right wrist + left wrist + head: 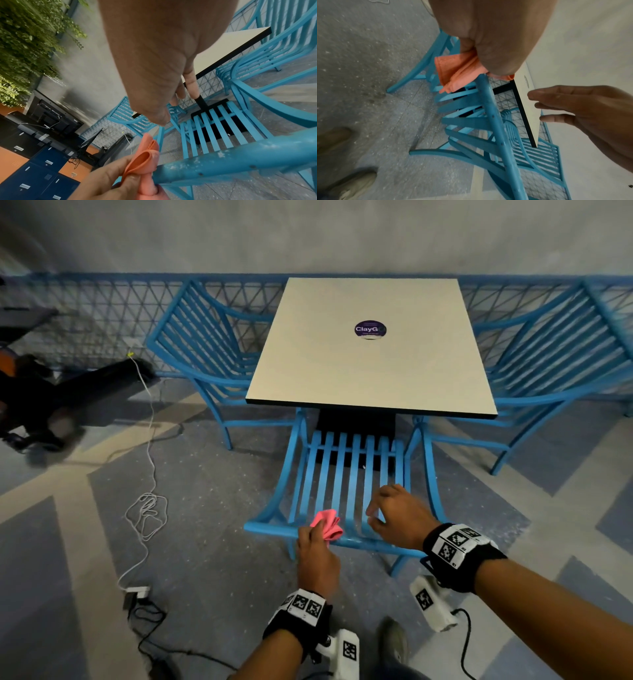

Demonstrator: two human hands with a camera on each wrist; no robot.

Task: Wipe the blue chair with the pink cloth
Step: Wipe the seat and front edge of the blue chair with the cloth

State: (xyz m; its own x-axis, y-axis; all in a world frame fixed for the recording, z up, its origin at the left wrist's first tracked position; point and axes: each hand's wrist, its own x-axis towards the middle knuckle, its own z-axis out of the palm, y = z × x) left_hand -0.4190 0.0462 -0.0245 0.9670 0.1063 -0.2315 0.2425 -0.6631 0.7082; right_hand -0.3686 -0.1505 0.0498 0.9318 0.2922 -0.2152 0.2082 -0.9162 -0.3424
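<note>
Pink cloth [327, 524], folded, is pinched in the left hand [317, 556] against the top rail of the blue chair [349, 481], which is tucked under a white table [363, 361]. The right hand [399, 518] hovers just beside it over the rail, fingers loose and spread, holding nothing.

Bright blue slatted chair [346, 474], pink cloth [327, 523] (maybe more salmon up close), off-white bench [370, 364] with purple sticker [370, 329].

Chair [346, 474] before table [370, 350], cloth [327, 523] on its top rail, seemingly touching; two chairs flank table
</note>
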